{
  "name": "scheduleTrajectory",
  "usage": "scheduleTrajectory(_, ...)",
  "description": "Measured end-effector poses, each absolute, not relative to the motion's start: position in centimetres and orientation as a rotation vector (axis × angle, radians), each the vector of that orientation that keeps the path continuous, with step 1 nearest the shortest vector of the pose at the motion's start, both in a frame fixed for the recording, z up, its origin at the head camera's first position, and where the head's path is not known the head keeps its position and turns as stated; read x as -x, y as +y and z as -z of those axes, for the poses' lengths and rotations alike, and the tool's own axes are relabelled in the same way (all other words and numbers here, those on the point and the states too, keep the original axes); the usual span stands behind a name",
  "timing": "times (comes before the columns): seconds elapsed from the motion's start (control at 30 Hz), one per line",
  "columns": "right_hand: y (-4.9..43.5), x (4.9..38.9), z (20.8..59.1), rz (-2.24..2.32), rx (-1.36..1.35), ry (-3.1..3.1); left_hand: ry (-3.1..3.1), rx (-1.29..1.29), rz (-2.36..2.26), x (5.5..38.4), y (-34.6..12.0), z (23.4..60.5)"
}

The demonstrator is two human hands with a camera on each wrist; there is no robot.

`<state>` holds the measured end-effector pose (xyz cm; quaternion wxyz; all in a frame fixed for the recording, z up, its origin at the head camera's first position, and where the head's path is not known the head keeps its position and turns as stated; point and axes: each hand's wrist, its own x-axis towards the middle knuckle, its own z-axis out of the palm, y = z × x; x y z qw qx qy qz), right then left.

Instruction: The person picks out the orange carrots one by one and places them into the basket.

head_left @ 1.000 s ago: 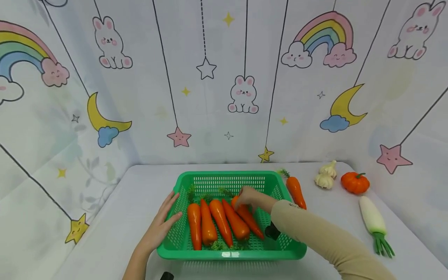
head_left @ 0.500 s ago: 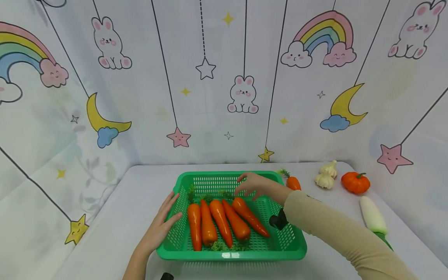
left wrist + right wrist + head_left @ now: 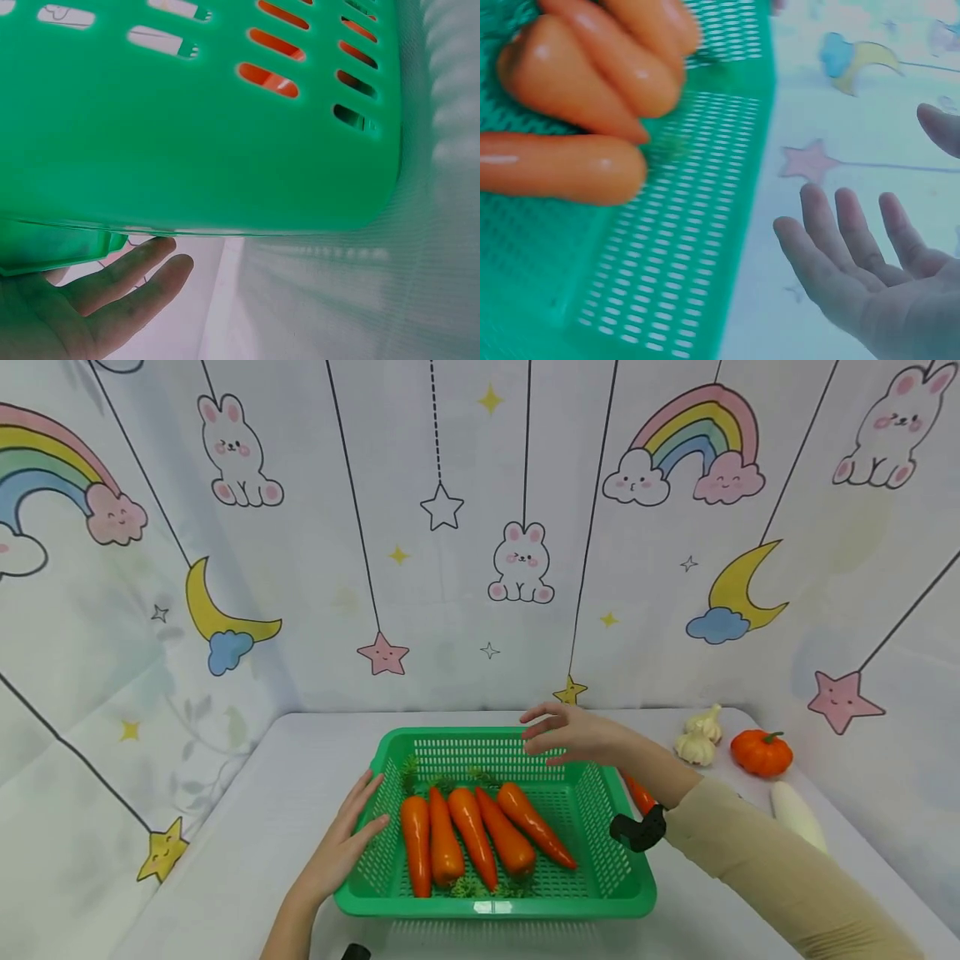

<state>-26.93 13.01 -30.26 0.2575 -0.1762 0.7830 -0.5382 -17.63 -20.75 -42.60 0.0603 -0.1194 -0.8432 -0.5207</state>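
Observation:
A green plastic basket (image 3: 495, 907) with slotted walls stands on the table, holding several orange carrots (image 3: 468, 827) side by side, with leafy green bits at their ends. My left hand (image 3: 347, 835) rests against the basket's left rim, fingers extended; in the left wrist view the fingers (image 3: 142, 289) lie by the rim. Above the basket's back right part hovers my right hand (image 3: 573, 733), its fingers spread and nothing in them. The right wrist view shows that hand (image 3: 877, 277) apart from the basket and the carrots (image 3: 562, 166).
Right of the basket lies another carrot (image 3: 639, 792), partly hidden by the right arm. Farther right are garlic bulbs (image 3: 697, 739), a small orange pumpkin (image 3: 761, 753) and a white radish (image 3: 797, 814), its leaves hidden by the sleeve. A patterned curtain (image 3: 465, 568) hangs behind the table.
My right hand has let go of the rightmost carrot in the basket and risen back and to the right, its fingers spreading. The left hand stays on the rim.

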Motion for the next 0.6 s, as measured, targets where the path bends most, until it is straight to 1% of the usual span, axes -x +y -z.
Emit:
scheduleTrajectory(0.13,14.1,26.7,29.9,1.453,0.537,2.203,-2.543,0.37,1.586,17.7,-20.8,42.7)
scheduleTrajectory(0.43,17.6,26.5,30.9,1.357,0.835,2.345,-2.547,0.369,1.588,17.7,-20.8,42.7)
scheduleTrajectory(0.6,19.7,26.9,31.3,1.37,0.881,2.454,-2.548,0.364,1.586,17.7,-20.8,42.7)
